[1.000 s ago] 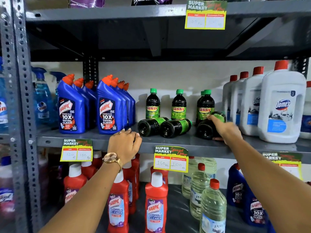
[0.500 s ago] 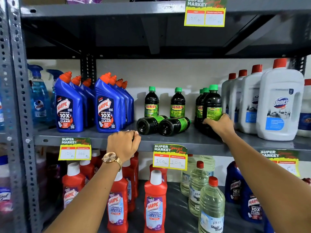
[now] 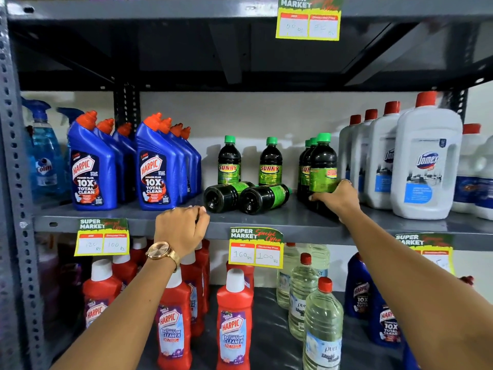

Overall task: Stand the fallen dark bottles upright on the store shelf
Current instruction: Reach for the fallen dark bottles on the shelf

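Two dark bottles with green labels lie on their sides on the grey middle shelf [image 3: 280,222], bases toward me: the left fallen bottle [image 3: 225,195] and the right fallen bottle [image 3: 262,198], touching each other. Behind them two upright dark bottles [image 3: 229,161] [image 3: 270,162] stand by the back wall. My right hand [image 3: 336,194] grips the lower part of an upright dark bottle [image 3: 322,161] at the front of a row of the same bottles. My left hand [image 3: 181,228] rests curled on the shelf's front edge, holding nothing.
Blue Harpic bottles [image 3: 92,166] fill the shelf's left part, white Domex jugs [image 3: 426,161] the right. Price tags [image 3: 256,247] hang on the shelf edge. The lower shelf holds red Harpic bottles [image 3: 233,321] and clear bottles [image 3: 321,329]. A perforated steel post [image 3: 13,182] stands at left.
My right hand has tipped the rightmost fallen dark bottle up from lying to standing and still holds it. My left hand has stayed on the shelf edge.
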Demonstrator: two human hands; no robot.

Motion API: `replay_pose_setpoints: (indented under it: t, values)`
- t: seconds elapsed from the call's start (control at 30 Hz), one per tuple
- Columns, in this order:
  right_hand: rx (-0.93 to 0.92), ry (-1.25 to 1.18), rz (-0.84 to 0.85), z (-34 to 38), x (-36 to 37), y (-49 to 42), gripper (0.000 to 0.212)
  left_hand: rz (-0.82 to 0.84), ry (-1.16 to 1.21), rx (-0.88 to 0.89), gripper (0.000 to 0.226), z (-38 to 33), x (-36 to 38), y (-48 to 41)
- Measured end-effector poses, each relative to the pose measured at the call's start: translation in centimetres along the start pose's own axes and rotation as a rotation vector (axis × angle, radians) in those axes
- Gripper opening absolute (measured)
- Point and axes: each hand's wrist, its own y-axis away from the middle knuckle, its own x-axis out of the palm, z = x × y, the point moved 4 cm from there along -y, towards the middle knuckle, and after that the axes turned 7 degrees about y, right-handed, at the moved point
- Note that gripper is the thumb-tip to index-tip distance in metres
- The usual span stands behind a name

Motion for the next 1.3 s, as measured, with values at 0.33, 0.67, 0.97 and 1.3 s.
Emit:
replay_pose_setpoints:
  t: [0.33,0.67,0.97,1.3]
  values:
    - [0.006,0.032,0.063,-0.2,0.4,-0.3,0.085,-0.001,-0.004,-0.030,0.048,0.0,0.1,0.0]
    - [-0.043,0.140,0.050,0.2,0.2,0.2,0.075,-0.003,-0.002,-0.034,0.048,-0.2,0.0,0.0]
    - [-0.035,0.221,0.067,0.3,0.6,0.2,0.100,0.003,0.011,-0.039,0.047,-0.3,-0.2,0.0]
    - [-0.257,0.060,0.176,5.4,1.7,4.0,0.085,0.023,0.000,-0.046,0.046,-0.3,-0.2,-0.1]
